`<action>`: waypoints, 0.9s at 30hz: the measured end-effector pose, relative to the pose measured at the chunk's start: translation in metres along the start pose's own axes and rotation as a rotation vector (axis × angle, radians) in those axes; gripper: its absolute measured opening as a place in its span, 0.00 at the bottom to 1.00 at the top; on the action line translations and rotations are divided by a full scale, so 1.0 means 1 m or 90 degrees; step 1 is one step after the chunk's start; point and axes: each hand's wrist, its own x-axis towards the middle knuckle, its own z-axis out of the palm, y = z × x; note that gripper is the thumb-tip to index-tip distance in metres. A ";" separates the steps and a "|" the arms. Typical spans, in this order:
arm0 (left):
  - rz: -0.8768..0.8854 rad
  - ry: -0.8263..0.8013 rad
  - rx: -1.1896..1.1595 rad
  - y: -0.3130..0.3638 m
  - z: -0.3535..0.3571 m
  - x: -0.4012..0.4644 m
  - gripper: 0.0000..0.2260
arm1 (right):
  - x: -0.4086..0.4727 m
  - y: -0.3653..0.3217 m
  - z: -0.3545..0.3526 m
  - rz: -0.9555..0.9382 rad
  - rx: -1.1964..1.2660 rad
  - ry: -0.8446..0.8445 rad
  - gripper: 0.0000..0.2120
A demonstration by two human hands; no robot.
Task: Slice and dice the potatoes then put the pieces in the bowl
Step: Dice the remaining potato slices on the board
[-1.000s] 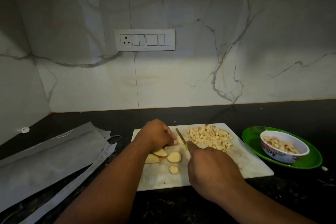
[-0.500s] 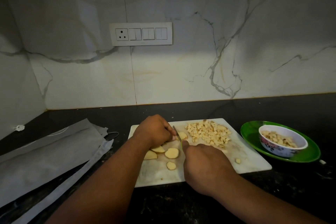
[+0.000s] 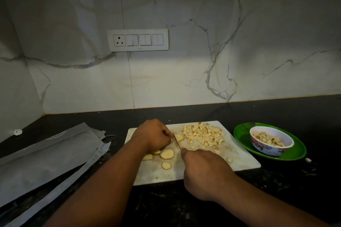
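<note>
Since a second ago, I am seeing the left hand and knife shifting little; one more slice is lying freed past the blade. Slicing is continuing.
Cutting board: carrying a diced pile at 1 o'clock and three slices at 8 o'clock.
Green plate, 3 o'clock: supporting the bowl, which is part-filled with dice.
Left hand is curling over the potato remnant, mostly hidden.
Right hand is gripping the knife.

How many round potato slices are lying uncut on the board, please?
4: one large, one small below it, one left, one beside the knife. The left hand may hide more.
</note>
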 end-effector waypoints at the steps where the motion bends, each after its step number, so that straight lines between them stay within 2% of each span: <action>1: -0.006 0.004 -0.021 -0.001 0.000 -0.001 0.05 | 0.001 0.002 0.000 0.008 0.015 -0.006 0.26; 11: -0.038 0.020 -0.122 -0.007 0.002 -0.002 0.03 | 0.012 0.012 -0.008 0.021 0.044 -0.065 0.28; 20: -0.066 0.021 -0.191 -0.012 0.006 0.007 0.06 | 0.030 0.022 0.003 -0.038 0.042 0.003 0.23; 27: -0.143 -0.008 -0.230 -0.006 0.006 0.023 0.08 | 0.030 0.034 0.014 -0.063 0.105 0.075 0.27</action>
